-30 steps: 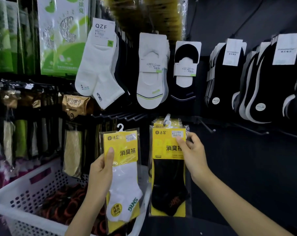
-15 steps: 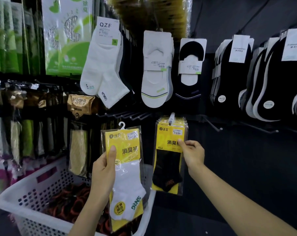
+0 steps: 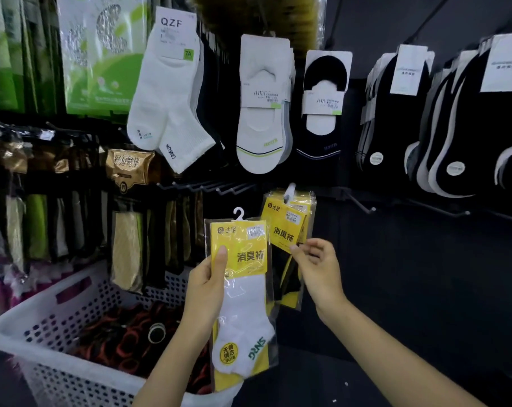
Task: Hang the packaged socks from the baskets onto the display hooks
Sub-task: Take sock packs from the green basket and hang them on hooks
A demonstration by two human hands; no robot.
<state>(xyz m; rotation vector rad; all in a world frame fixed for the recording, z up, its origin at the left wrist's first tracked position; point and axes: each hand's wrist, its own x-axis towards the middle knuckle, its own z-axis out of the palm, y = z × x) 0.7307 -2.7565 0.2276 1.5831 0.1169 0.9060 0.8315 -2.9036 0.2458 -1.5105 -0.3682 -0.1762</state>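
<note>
Head view showed the left hand (image 3: pixel 207 286) gripping a white pack (image 3: pixel 246 304) upright over the right end of the basket (image 3: pixel 37 311). The thumb lay flat on the yellow card and the other fingers were behind it. The pack's hanger (image 3: pixel 238 213) was free, just below a row of bare hooks (image 3: pixel 207 186).

To the right, black packs (image 3: pixel 287 227) hung in a stack on the display. The right hand (image 3: pixel 319 268) was at that stack's lower card edge, thumb tip touching it and fingers loosely curled. Whether it pinched the front pack could not be told.

Risks noted:
- The hanger opening was small, so a tilted lift could miss the prong and leave the pack unhung.
- The film looked glossy and was held on one side only, so it could slip and drop back into the basket.
- Any pull from the right hand could drag the front black pack off its hook.
- The white pack was near the black stack and could end up among them.
</note>
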